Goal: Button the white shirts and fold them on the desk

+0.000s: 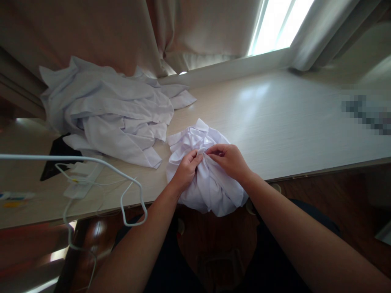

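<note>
A white shirt (214, 191) lies bunched at the front edge of the table, part of it hanging over. Its collar points away from me, and a small button (207, 141) shows just beyond my fingers. My left hand (188, 167) pinches the shirt's front between thumb and fingers. Close beside it, my right hand (227, 158) is also closed on the shirt front, fingertips together. Whatever lies exactly between the fingertips is hidden.
More white garments (116, 106) lie heaped at the back left of the pale table (293, 130). A power strip (84, 179) and a dark flat object (56, 156) are at the left. A white cable (91, 158) crosses the near left. Curtains (207, 28) hang behind.
</note>
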Action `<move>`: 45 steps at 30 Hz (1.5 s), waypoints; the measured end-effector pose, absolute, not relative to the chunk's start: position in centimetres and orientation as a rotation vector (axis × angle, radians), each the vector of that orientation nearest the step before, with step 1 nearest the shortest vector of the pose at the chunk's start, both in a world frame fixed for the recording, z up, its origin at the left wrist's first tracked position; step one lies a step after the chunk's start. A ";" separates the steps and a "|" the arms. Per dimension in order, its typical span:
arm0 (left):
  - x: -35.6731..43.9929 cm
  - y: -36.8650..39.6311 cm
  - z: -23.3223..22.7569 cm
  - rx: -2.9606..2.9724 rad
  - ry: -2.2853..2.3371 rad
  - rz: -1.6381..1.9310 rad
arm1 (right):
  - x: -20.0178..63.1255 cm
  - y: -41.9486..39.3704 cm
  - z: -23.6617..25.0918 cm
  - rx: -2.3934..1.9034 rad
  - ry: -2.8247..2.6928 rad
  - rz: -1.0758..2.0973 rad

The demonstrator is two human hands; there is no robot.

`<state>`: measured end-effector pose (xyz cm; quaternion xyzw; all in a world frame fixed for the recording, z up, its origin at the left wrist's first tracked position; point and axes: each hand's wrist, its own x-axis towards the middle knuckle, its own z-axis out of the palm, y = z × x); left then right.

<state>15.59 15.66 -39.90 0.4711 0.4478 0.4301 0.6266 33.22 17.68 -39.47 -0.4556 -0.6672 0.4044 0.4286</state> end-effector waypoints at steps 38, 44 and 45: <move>15.5 15.7 -40.0 1.121 1.032 0.984 | 33.2 17.6 -39.5 -1.135 -1.674 1.009; 15.4 15.7 -40.1 1.113 1.029 0.969 | 33.2 17.6 -39.6 -1.131 -1.676 1.016; 15.4 15.7 -40.1 1.113 1.033 0.969 | 33.2 17.6 -39.5 -1.131 -1.677 1.018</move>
